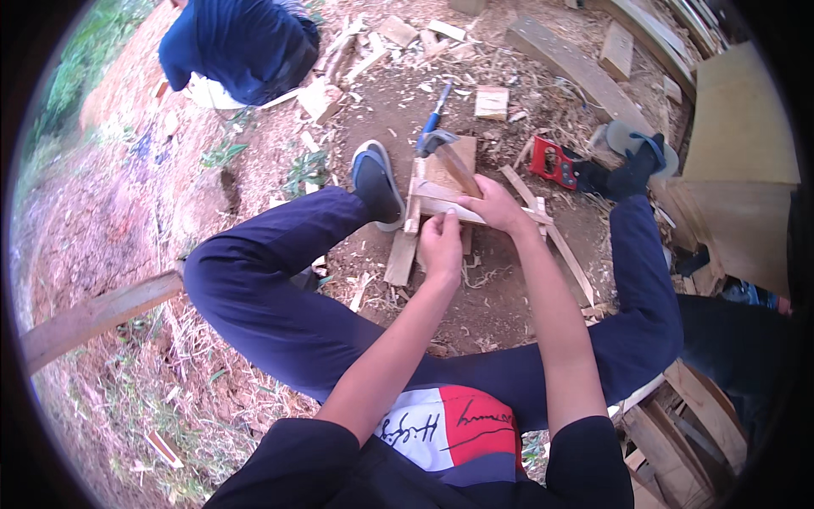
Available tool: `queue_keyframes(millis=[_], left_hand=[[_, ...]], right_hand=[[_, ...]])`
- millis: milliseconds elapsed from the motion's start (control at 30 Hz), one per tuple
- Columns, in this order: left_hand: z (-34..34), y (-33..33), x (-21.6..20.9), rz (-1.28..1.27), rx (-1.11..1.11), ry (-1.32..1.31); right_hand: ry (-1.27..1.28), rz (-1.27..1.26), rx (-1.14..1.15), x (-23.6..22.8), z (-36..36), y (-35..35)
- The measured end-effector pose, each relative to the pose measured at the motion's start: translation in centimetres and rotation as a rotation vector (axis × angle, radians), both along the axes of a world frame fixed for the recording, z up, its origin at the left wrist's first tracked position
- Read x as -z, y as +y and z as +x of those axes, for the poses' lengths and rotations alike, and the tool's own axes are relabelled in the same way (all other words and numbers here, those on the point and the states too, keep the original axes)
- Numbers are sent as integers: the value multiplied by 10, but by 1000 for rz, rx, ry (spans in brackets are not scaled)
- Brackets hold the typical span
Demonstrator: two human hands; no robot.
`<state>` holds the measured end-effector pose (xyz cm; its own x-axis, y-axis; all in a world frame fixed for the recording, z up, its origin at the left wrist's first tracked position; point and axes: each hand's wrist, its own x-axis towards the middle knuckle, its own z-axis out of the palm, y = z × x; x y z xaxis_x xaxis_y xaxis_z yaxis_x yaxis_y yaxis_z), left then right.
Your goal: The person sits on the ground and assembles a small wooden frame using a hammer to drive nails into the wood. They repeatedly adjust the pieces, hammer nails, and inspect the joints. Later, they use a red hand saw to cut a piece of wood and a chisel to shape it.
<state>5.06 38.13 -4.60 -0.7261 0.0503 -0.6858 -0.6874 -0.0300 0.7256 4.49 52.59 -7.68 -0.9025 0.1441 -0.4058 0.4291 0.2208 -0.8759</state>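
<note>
My right hand (498, 204) is closed around the wooden handle of a hammer (458, 170); its metal head points away from me, over a small wooden piece of work. My left hand (442, 246) is pinched at the near edge of a pale wooden strip (441, 207); whether a nail is also between the fingertips is too small to see. The strip lies across a short wooden board (462, 153) on the ground between my feet. Just beyond the hammer head lies a blue-handled tool (434, 119) with a narrow metal end.
A red and black handsaw (555, 163) lies near my right foot. Thin wooden sticks (572, 254) lie right of the board. A small block (491, 103) and a long beam (585, 72) are farther off, among shavings. Another person (237, 51) sits at the far left.
</note>
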Motion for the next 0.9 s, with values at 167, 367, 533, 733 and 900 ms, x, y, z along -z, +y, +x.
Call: queue_keyframes(millis=[167, 367, 533, 733, 900], left_hand=[[-22, 10, 11, 226, -38, -18], [-29, 14, 22, 251, -73, -73], [-28, 19, 33, 273, -84, -65], [-27, 21, 27, 155, -75, -27], [-29, 23, 27, 168, -117, -4]], right_hand=[[-47, -2, -16, -7, -1, 1], [-33, -98, -4, 3, 2, -1], [-3, -130, 12, 5, 6, 2], [32, -8, 161, -8, 11, -6], [70, 73, 187, -14, 16, -9]])
